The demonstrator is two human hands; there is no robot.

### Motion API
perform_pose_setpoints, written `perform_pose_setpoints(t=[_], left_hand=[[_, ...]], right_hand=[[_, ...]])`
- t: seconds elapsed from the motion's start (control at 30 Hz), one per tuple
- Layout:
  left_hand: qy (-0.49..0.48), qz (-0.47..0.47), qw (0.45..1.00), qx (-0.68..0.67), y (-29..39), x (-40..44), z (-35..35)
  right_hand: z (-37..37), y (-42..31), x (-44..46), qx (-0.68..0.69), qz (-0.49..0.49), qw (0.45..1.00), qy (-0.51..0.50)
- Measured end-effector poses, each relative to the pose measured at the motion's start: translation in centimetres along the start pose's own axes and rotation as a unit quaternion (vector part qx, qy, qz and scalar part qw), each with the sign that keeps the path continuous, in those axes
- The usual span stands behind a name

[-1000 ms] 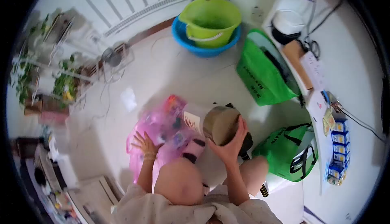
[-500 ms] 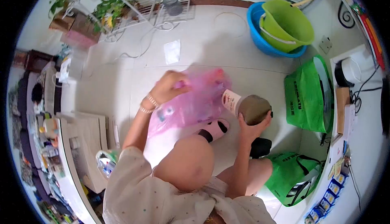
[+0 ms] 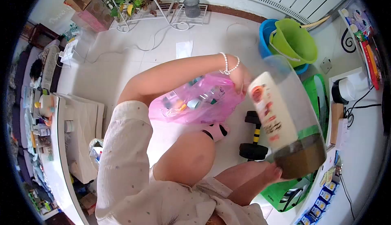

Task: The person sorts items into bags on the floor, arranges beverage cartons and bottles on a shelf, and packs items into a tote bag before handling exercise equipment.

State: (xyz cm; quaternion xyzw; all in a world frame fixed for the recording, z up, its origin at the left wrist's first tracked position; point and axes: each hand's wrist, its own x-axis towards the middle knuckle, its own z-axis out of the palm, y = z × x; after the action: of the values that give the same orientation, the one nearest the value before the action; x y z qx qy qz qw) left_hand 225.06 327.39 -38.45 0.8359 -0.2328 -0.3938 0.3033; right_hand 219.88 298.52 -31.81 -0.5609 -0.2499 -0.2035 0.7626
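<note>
Now, head view, sole camera. Tall clear plastic jar [image 3: 295,123] with a cream label [image 3: 273,111] hangs tilted in the air, looming far larger than in its lower place by the bag half a second ago. Right grip [image 3: 271,174] is clamped on the jar's brown lower end; one fingertip shows, the rest hide behind it. Left grip [image 3: 241,77], white beaded bracelet [image 3: 228,65] at its wrist, has swung across to the right end of the crinkled translucent pink plastic bag [image 3: 222,104], just beside the jar's upper part. Fingers bunch downward at the pink film; cannot tell whether they pinch it or merely touch. Bag lies on the pale tiled floor [image 3: 228,41], small containers showing through. Black dumbbell with a yellow-striped handle [image 3: 256,133], mostly covered before, now shows fully near a pink and black slipper [image 3: 220,131]. My judgement: the jar is outside the bag, under one-handed control, while the left side tends the bag's edge.
</note>
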Motion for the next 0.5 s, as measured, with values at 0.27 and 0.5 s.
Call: perform_pose_setpoints(t=[0.27,0.5], left_hand=[[0.111,0.046,0.972,-0.202,0.6,-1.9,-3.1],[0.049,0.075,0.957,-0.277,-0.3,-2.7,-2.7]], right_hand=[[3.6,-0.1,1.3,0.097,0.178,0.967,-0.156],[4.5,4.2,3.1,-0.058,-0.125,0.846,-0.514]])
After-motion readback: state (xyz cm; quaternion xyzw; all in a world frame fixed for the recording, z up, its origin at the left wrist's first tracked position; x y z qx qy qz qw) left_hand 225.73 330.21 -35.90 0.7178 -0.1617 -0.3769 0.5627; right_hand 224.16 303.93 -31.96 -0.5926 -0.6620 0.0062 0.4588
